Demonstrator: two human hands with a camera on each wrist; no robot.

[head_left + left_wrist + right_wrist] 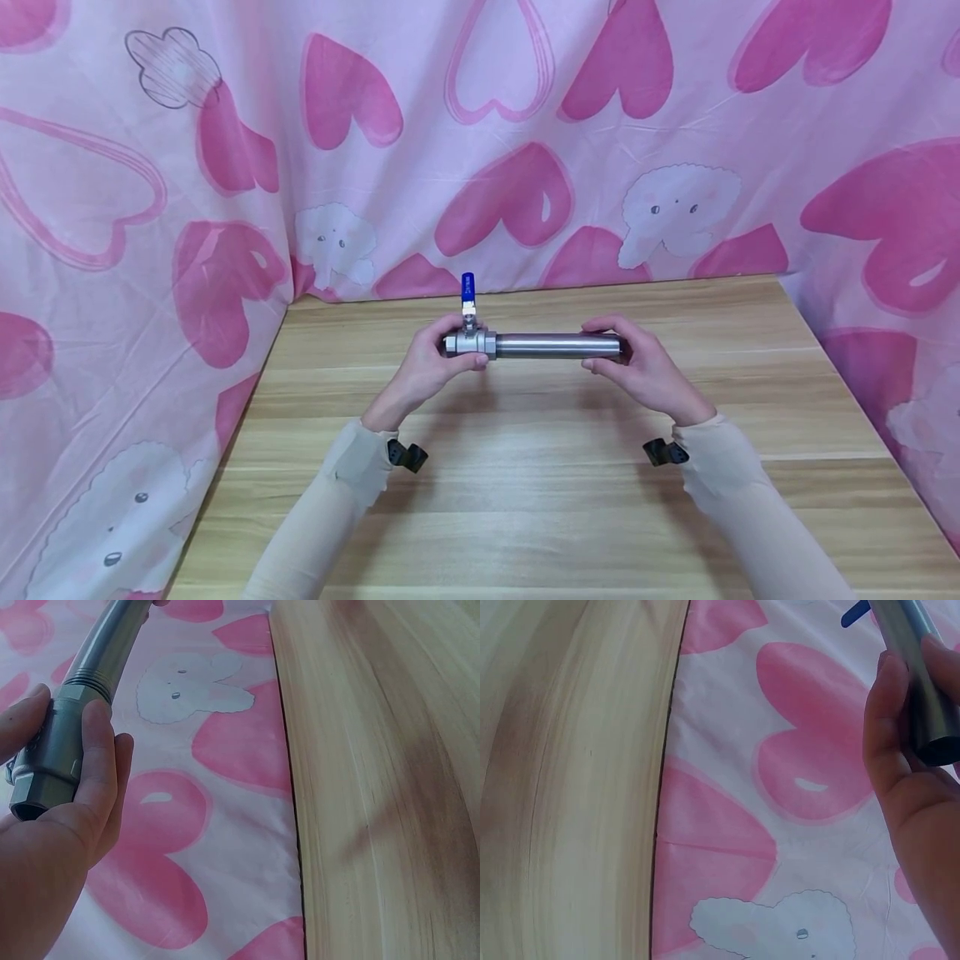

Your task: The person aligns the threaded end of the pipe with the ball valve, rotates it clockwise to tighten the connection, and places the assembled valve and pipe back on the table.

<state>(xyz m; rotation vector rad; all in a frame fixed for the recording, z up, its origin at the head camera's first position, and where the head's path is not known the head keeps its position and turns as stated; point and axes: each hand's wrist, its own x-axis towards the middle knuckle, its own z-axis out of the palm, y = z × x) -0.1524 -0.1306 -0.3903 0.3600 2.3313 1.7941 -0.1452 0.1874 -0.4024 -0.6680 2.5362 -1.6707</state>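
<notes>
A metal ball valve (471, 342) with a blue lever handle (468, 288) is joined to a smooth steel pipe (555, 345). The left hand (429, 367) grips the valve body, thumb on the near side and fingers behind. Threads show where pipe and valve meet in the left wrist view. At the pipe's free end, the right hand (637, 367) holds it between thumb and fingers. Pipe and valve lie level across the head view, raised over the table, with the lever pointing away from the person. In the right wrist view the pipe's end (939, 750) faces the camera.
Beneath the hands is a wood-grain table (540, 500). A pink curtain (495, 125) with hearts and white cartoon animals hangs along the table's back and both sides. Small black cameras (407, 456) sit on both wrists over light sleeves.
</notes>
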